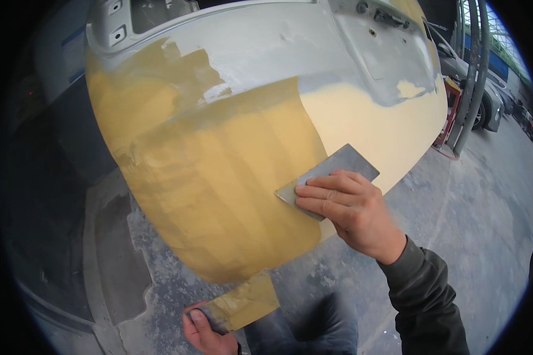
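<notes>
My right hand (352, 204) is closed on a flat grey putty spreader (352, 161). Its fingers press on the blade, which lies against a large curved car body panel (260, 41). Darker yellow-brown body filler (231, 177) covers much of the panel's left and middle, with streaks across it. Paler, smooth yellow filler (367, 124) lies to the right, and the spreader sits across the border between the two. Low in front of the panel, my left hand (207, 331) grips a rectangular putty board (249, 302) by its left end. Yellow filler coats the board.
Grey metal posts (471, 89) and a red stand (449, 112) are at the right, with a silver car (488, 100) behind. A dark vehicle body (47, 195) lies at the left. The concrete floor (420, 225) is stained.
</notes>
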The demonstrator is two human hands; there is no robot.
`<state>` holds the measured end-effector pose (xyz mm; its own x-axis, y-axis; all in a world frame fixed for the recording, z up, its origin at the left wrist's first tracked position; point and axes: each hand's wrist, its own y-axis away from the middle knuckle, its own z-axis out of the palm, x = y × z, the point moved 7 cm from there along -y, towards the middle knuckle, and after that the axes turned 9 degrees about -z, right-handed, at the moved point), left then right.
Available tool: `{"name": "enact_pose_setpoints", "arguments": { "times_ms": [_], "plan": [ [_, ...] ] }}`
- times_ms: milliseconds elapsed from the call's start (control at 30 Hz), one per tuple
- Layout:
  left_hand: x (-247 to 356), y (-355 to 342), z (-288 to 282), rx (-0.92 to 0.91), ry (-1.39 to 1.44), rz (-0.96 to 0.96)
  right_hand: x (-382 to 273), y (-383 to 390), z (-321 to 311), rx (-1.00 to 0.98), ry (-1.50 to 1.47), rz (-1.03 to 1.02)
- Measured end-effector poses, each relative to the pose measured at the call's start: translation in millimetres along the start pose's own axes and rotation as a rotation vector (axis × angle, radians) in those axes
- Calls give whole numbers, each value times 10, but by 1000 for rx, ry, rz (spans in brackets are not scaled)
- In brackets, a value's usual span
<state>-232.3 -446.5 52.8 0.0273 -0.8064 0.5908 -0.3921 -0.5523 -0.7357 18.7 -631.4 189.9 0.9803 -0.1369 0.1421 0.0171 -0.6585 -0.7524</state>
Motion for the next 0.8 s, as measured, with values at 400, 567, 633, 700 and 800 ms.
{"name": "enact_pose_setpoints", "arguments": {
  "times_ms": [400, 567, 633, 700, 800],
  "plan": [
    [-62, 87, 200, 84, 819, -707, -327, 788, 298, -38, 56, 74],
    [-82, 160, 146, 130, 786, -712, -459, 1076, 434, -64, 64, 104],
    [-64, 173, 95, 122, 773, -703, -501, 1167, 476, -55, 59, 120],
    [-24, 181, 50, 119, 770, -698, -528, 1246, 513, -47, 54, 127],
    [54, 175, -12, 134, 775, -684, -562, 1341, 561, -43, 35, 136]
  ]
}}
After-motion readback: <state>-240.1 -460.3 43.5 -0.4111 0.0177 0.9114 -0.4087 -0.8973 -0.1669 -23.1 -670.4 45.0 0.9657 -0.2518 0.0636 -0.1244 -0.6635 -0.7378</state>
